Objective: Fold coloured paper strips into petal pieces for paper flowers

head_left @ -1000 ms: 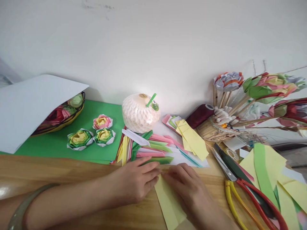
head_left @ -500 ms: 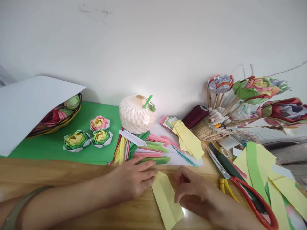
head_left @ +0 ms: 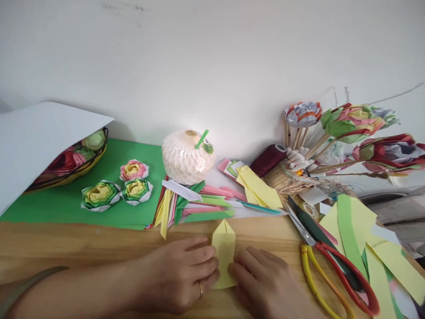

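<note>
Paper (head_left: 224, 260), one yellow piece folded to a point, lies on the tabletop (head_left: 99, 237), nearer the wearer than the white textured pot (head_left: 187, 161). Two hands flank it, probably to steady it flat: the left hand (head_left: 182, 274), fingers close together along its left edge, the right hand (head_left: 262, 281), fingers curled at its right edge; with blur and thumbs unclear, I cannot tell whether either pinches. Left of the pot, three paper flowers (head_left: 135, 190) sit spaced on a green sheet (head_left: 136, 215), perhaps to spare their petals. Right of the pot lie one red-handled cutter (head_left: 321, 247) and one yellow-handled tool (head_left: 306, 266), overlapping, seemingly within easy reach.
</note>
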Tool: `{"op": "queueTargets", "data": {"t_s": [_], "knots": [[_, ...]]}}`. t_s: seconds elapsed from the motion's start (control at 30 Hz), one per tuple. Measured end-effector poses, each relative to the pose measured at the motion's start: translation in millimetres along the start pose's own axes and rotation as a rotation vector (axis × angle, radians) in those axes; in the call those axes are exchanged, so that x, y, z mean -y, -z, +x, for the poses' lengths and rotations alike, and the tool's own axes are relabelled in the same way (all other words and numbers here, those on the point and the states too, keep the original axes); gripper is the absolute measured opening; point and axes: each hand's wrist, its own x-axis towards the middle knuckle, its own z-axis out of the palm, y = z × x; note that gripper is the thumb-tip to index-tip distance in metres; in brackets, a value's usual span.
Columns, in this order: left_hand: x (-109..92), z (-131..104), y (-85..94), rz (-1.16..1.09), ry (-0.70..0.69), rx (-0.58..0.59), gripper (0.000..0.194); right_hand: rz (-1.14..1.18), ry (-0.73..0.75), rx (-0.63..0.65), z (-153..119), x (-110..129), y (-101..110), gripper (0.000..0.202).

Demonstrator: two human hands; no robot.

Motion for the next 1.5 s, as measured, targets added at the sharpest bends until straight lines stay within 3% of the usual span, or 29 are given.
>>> {"op": "queueTargets", "data": {"t_s": [0.17,0.37,0.47,0.63,0.8,1.03,1.27,1.5], "knots": [[-4.2,-4.3,-0.8,-0.002,-0.012,0.142,0.011,0.118,0.092,0.098,2.9,8.1,1.4,0.026],[-1.5,-3.1,-1.5,0.04,0.006,0.023,0.017,0.001,0.065,-0.031,1.1,15.8,-8.2,0.025],[-0.1,-2.6,-0.7,0.051,0.009,0.007,0.018,0.076,-0.001,-0.038,-1.0,14.0,-10.6,0.021],[-1.1,-5.0,-2.0,0.018,-0.005,0.069,0.02,0.347,-0.165,0.083,-1.1,5.4,-8.2,0.011],[-4.5,-6.4,-2.5,-0.026,0.012,0.096,0.018,0.459,-0.27,0.168,0.8,1.4,-6.7,0.016],[-8.3,-6.0,5.8,-0.041,0.021,0.191,0.018,0.534,-0.349,0.092,1.0,4.2,-9.9,0.014],[-11.3,-3.2,7.1,-0.074,0.024,0.171,0.018,0.454,-0.398,-0.01,-1.0,8.3,-22.2,0.015],[-11.5,-2.0,7.8,-0.116,0.043,0.192,0.014,0.408,-0.403,-0.019,0.1,9.7,-24.0,0.016]]}}
